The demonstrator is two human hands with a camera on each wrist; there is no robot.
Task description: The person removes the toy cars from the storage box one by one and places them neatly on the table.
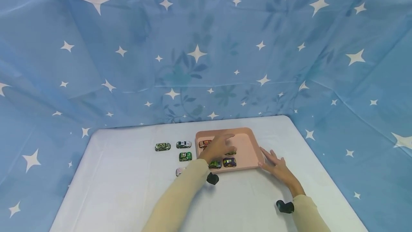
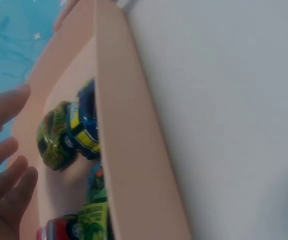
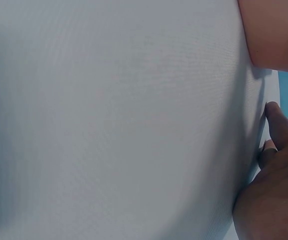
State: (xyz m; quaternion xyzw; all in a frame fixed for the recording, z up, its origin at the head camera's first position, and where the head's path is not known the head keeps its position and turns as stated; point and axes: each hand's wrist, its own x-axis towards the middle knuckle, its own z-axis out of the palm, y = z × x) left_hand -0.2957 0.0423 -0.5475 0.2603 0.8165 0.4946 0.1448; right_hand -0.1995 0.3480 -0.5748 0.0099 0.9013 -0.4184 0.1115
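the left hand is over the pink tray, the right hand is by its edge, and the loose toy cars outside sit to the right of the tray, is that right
Not quite: the loose toy cars sit to the left of the pink tray, as the head view shows. The left hand is over it and the right hand by its edge.

Holds left hand (image 1: 216, 149) with fingers (image 2: 14, 180) loosely bent and parted; holds right hand (image 1: 280, 171) to its right, spread wide.
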